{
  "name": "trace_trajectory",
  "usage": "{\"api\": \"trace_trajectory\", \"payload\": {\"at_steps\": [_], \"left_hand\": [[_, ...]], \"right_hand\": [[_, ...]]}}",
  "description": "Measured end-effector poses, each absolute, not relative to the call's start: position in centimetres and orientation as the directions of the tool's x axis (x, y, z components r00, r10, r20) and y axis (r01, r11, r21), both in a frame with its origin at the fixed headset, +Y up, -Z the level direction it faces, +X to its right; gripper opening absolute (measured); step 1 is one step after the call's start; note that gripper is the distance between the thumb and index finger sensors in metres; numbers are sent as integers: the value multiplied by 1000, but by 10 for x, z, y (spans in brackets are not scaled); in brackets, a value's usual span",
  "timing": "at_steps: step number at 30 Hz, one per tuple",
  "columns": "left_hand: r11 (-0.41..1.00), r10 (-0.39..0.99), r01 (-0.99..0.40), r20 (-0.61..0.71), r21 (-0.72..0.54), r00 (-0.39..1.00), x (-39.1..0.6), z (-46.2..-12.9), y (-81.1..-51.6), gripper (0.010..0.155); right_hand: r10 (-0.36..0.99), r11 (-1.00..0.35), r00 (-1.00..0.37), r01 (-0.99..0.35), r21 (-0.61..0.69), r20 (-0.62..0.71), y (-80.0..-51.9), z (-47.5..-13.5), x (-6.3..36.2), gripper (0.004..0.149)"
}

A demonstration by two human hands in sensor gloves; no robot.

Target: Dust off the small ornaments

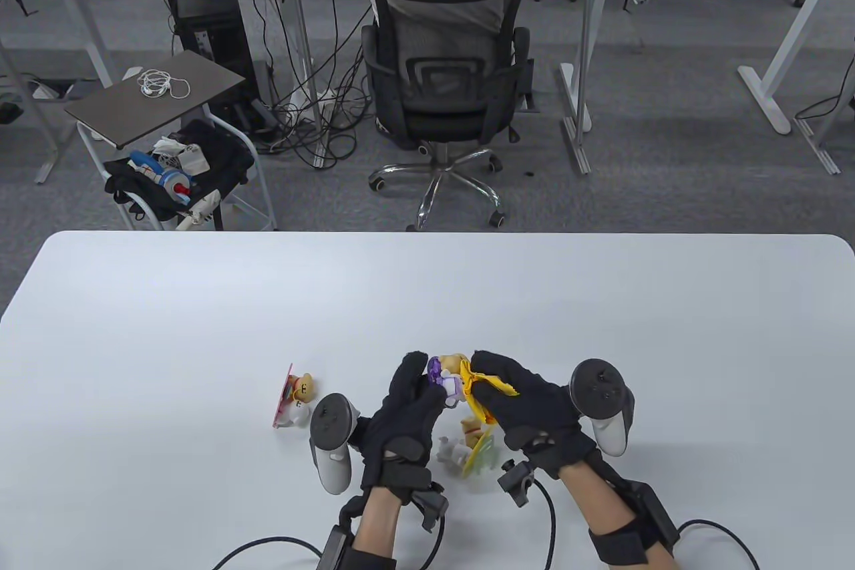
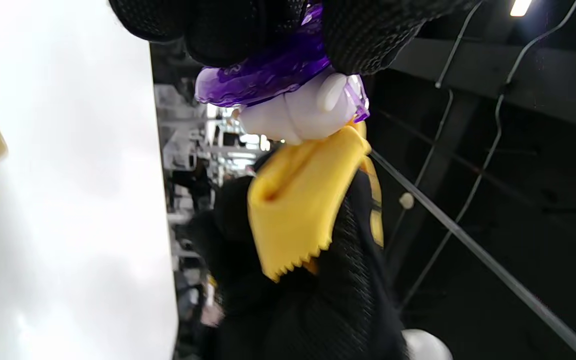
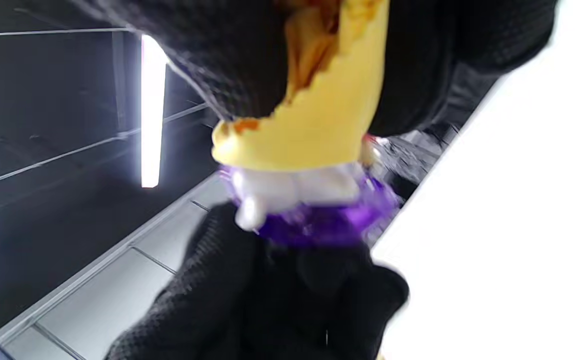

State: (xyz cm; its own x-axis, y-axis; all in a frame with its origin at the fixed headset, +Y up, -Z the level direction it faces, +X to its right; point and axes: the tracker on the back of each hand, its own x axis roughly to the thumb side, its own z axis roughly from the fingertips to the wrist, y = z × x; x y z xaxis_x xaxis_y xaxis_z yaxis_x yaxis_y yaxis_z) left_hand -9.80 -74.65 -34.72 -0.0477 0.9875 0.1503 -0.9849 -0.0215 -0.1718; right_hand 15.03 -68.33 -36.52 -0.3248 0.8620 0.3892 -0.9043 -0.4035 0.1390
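The left hand holds a purple ornament above the table, near its front edge — the right hand presses a yellow cloth against it. Judging by this, dusting is midway: a pink-backed bear and a green-based figure sit on the table — whether they've been dusted can't be told.

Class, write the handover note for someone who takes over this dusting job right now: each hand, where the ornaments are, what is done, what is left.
Left hand grips the purple-based ornament above the table.
Right hand holds the yellow cloth against it; wiping is underway.
Pink-backed bear ornament stands left of the hands; another ornament lies between the wrists.
Which are already dusted cannot be told; finish this one, then check the others.
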Motion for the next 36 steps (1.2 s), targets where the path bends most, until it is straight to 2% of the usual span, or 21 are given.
{"api": "trace_trajectory", "payload": {"at_steps": [1,2,4,7,8,10,12,16,17,19,24,26,28,30,33,36], "left_hand": [[44,987,-989,161,-139,22,-98,-347,-745,68],[116,981,-987,169,-113,96,-97,-346,-743,68],[204,970,-970,164,-130,182,-88,-345,-741,70],[196,973,-958,160,-211,164,-77,-344,-741,65],[196,970,-955,186,-223,156,-74,-344,-741,65],[235,962,-943,198,-237,190,-72,-344,-740,65],[259,954,-931,222,-256,204,-69,-344,-738,65],[293,949,-932,188,-215,255,-72,-346,-743,65],[283,950,-934,198,-217,242,-73,-346,-744,65],[203,968,-942,197,-266,153,-73,-346,-744,65],[48,987,-946,163,-321,-5,-76,-347,-748,64],[-69,982,-922,138,-381,-130,-78,-350,-750,64],[-229,947,-867,106,-443,-304,-79,-353,-755,63],[-370,887,-788,64,-492,-457,-77,-355,-760,62],[-453,842,-729,23,-513,-540,-74,-357,-764,58],[-467,843,-739,8,-486,-537,-76,-357,-766,56]], "right_hand": [[820,-437,-354,-895,90,450,-678,-361,149,51],[744,-526,-426,-849,59,515,-672,-355,144,47],[628,-655,-536,-755,12,564,-667,-348,133,45],[523,-725,-638,-682,-99,566,-669,-345,129,43],[518,-710,-648,-690,-143,558,-669,-346,133,43],[535,-698,-647,-701,-146,543,-669,-349,138,43],[519,-697,-696,-681,-226,497,-672,-353,147,43],[556,-672,-585,-735,-96,590,-671,-350,139,44],[546,-688,-589,-721,-82,595,-671,-348,133,44],[500,-722,-656,-676,-147,565,-671,-348,133,44],[614,-645,-642,-744,-177,460,-677,-363,160,45],[703,-577,-573,-806,-134,421,-681,-370,169,47],[830,-467,-438,-884,2,345,-690,-379,173,49],[937,-293,-250,-943,158,245,-702,-385,171,49],[984,-122,-82,-956,266,156,-711,-387,164,49],[993,-55,-26,-961,272,112,-715,-385,162,48]]}}
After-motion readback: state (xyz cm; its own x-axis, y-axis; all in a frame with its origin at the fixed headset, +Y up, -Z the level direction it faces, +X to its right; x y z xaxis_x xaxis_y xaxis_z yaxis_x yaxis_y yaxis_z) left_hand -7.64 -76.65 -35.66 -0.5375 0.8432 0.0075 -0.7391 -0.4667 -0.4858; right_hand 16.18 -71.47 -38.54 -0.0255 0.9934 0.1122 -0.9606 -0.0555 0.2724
